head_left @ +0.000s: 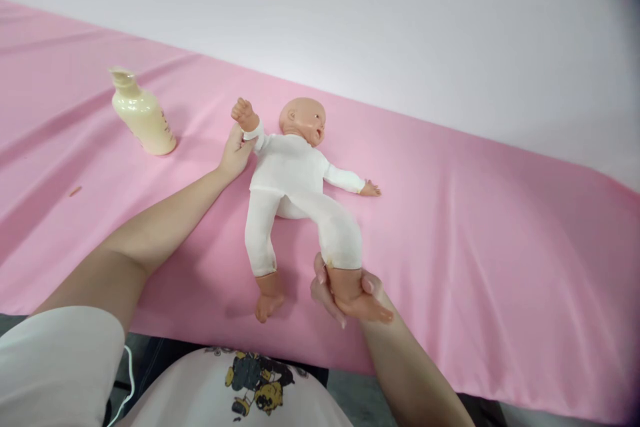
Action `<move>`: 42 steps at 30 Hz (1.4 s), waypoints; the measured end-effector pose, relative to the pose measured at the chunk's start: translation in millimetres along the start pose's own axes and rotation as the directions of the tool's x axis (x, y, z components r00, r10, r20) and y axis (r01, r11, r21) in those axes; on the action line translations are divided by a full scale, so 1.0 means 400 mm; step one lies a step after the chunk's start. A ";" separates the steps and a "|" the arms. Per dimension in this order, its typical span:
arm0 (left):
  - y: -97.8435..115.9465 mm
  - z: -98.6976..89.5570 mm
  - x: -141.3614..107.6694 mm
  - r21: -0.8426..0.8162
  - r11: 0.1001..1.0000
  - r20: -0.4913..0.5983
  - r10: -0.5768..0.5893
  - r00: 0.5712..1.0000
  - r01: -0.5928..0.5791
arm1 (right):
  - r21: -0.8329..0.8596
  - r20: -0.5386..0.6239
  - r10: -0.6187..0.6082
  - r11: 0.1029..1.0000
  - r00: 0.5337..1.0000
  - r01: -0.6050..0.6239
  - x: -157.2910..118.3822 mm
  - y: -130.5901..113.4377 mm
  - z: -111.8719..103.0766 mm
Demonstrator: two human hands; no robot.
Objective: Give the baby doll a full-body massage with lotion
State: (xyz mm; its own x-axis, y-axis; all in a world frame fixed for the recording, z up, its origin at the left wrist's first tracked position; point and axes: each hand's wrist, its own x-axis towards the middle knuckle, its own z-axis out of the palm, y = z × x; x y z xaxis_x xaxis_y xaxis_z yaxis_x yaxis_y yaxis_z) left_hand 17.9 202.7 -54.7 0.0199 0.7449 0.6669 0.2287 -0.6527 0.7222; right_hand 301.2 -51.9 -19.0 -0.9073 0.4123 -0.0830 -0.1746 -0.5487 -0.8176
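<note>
A baby doll (290,170) in a white top and white trousers lies on its back on the pink cloth, its head turned to the right. My left hand (237,152) grips the doll's arm near the cuff, at the left of its body. Under the doll's lower leg on the right, my right hand (345,287) is wrapped round the ankle, with the bare foot over my wrist. The doll's other leg rests on the cloth, and its other arm stretches out to the right.
A shiny pale yellow bottle (145,113) stands on the cloth at the left. Nearer to me lies a small brownish piece (75,191). The pink cloth (475,233) covers the table up to a white wall (400,33) behind.
</note>
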 end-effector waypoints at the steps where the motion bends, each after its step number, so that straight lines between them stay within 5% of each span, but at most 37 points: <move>1: 0.011 -0.002 -0.001 0.028 0.999 0.013 0.031 0.999 -0.031 | 0.024 0.018 -0.092 0.995 0.996 0.092 0.003 -0.004 0.003; 4: 0.048 -0.007 -0.003 0.127 0.982 0.094 0.131 0.987 -0.142 | 0.086 -0.039 -0.290 0.952 0.956 0.292 0.014 -0.022 0.016; 10: 0.099 -0.007 -0.014 0.251 0.894 0.322 0.284 0.903 -0.371 | 0.084 -0.523 -0.175 0.963 0.834 0.255 0.032 -0.045 0.031; 17: 0.113 -0.009 -0.013 0.258 0.864 0.407 0.308 0.860 -0.432 | 0.135 -0.648 -0.109 0.958 0.753 0.255 0.045 -0.047 0.035; 23: 0.107 -0.010 -0.012 0.289 0.880 0.339 0.274 0.900 -0.377 | 0.145 -0.522 -0.171 0.948 0.836 0.285 0.035 -0.047 0.037; 31: 0.045 -0.010 -0.003 0.018 1.000 0.044 0.014 0.999 -0.014 | 0.094 -0.090 -0.187 0.976 0.978 0.195 0.009 0.006 0.003; 36: 0.013 -0.002 0.006 -0.273 0.937 -0.095 -0.251 0.963 0.218 | 0.149 -0.007 0.070 0.987 0.998 -0.068 0.014 0.008 0.006; 42: 0.023 -0.007 0.015 -0.437 0.831 -0.148 -0.445 0.883 0.345 | 0.152 0.142 0.135 0.976 0.981 -0.156 0.016 0.011 0.007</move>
State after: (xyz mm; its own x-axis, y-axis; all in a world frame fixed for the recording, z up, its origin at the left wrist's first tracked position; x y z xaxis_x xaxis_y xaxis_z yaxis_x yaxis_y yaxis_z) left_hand 17.2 200.9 -43.6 -0.2284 0.9278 0.2951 -0.2289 -0.3458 0.9099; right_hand 293.6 -53.8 -21.6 -0.9675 0.2272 -0.1110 -0.0867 -0.7105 -0.6983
